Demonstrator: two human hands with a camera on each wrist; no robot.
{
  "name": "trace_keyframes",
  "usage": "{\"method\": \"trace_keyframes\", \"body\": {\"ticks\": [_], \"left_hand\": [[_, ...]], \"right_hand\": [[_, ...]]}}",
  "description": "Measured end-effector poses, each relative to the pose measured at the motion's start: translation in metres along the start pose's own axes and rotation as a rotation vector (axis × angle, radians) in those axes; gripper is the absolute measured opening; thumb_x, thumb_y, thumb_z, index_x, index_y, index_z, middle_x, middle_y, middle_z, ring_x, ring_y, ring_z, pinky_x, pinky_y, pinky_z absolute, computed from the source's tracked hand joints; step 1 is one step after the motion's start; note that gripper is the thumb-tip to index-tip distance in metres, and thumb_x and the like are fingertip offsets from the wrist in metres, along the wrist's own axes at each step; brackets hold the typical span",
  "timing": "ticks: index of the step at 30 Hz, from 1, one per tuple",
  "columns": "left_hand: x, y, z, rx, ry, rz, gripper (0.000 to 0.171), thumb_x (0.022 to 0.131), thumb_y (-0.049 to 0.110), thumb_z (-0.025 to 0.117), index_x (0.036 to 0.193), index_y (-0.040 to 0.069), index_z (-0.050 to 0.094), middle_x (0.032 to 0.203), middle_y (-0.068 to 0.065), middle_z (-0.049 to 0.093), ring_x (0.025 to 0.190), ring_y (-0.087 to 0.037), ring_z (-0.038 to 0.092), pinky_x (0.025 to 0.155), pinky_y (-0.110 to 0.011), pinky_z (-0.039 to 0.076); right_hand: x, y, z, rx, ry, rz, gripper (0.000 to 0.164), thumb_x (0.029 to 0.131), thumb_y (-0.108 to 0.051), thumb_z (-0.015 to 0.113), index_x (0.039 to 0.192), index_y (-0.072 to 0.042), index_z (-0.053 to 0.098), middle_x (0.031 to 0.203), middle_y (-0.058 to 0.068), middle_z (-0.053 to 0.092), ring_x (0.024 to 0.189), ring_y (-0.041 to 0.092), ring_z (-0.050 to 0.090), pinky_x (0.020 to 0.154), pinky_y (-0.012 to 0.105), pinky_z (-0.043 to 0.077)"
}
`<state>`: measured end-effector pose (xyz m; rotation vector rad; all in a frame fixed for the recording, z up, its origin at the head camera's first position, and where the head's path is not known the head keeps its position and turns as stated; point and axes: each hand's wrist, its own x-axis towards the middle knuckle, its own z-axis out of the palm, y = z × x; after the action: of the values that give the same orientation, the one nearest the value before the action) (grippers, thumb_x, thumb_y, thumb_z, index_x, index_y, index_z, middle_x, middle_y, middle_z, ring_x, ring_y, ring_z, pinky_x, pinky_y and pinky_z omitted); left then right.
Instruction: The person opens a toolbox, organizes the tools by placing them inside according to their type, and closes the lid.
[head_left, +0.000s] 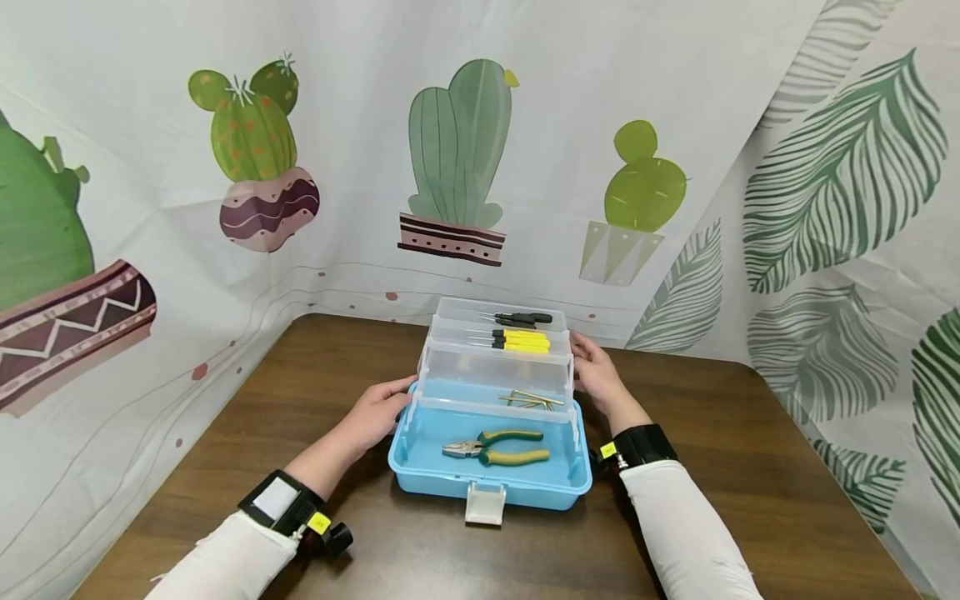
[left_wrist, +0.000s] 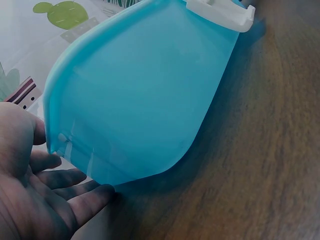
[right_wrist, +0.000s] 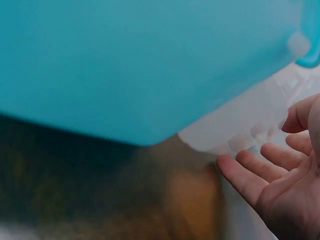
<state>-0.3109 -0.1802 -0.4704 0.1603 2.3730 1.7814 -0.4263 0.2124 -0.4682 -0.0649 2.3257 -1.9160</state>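
A light blue toolbox [head_left: 420, 483] stands on the table with its clear tiered trays [head_left: 480, 367] raised and fanned back. Combination pliers [head_left: 516, 457] with green and yellow handles lie in the bottom. Brass-coloured hex keys [head_left: 528, 400] lie in the lowest tray. Higher up are yellow-handled screwdrivers [head_left: 525, 340] and black-handled screwdrivers [head_left: 525, 319]. My left hand [head_left: 377, 414] rests at the box's rear left corner, fingertips [left_wrist: 102, 192] against its lower side, thumb by the rim. My right hand [head_left: 600, 377] is beside the trays on the right, fingers extended; contact is unclear.
The box's white front latch [head_left: 486, 504] hangs down, unfastened. Beneath is a dark brown wooden table [head_left: 420, 558]. A white cloth [head_left: 352, 150] printed with cacti and leaves hangs behind the table's far edge.
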Motion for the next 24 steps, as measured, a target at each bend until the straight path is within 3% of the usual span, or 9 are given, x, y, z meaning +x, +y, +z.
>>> {"method": "trace_keyframes", "body": {"ticks": [4,11,18,24], "left_hand": [[0.000,-0.001,0.000,-0.012,-0.008,-0.002,0.049,0.110,0.028,0.044,0.157,0.012,0.044,0.156,-0.017,0.051,0.131,-0.033,0.061,0.097,-0.049,0.059],[-0.001,-0.005,0.000,-0.054,-0.002,-0.001,0.046,0.109,0.026,0.046,0.151,0.008,0.052,0.151,-0.017,0.056,0.131,-0.032,0.062,0.098,-0.048,0.059],[-0.002,-0.005,-0.001,-0.065,0.030,-0.028,0.041,0.107,0.024,0.050,0.140,0.003,0.062,0.140,-0.019,0.065,0.121,-0.029,0.068,0.095,-0.049,0.060],[0.000,-0.006,-0.005,-0.062,0.002,-0.051,0.043,0.106,0.025,0.052,0.141,0.002,0.062,0.139,-0.021,0.066,0.120,-0.032,0.069,0.092,-0.047,0.062]], "right_hand": [[-0.002,0.005,-0.001,0.005,-0.019,0.008,0.060,0.107,-0.021,0.051,0.163,-0.011,0.029,0.162,0.015,0.043,0.131,0.027,0.059,0.088,0.030,0.060],[-0.007,0.005,-0.003,0.003,-0.058,0.062,0.055,0.104,-0.022,0.057,0.154,-0.001,0.044,0.150,0.023,0.054,0.107,0.013,0.067,0.087,0.028,0.061],[-0.011,0.002,-0.004,0.061,-0.095,0.072,0.054,0.104,-0.020,0.056,0.151,0.004,0.045,0.136,0.017,0.065,0.100,0.008,0.069,0.083,0.028,0.061],[-0.012,0.003,-0.005,0.124,-0.107,0.082,0.053,0.105,-0.016,0.053,0.152,0.005,0.042,0.117,0.002,0.072,0.096,0.004,0.070,0.080,0.027,0.061]]}}
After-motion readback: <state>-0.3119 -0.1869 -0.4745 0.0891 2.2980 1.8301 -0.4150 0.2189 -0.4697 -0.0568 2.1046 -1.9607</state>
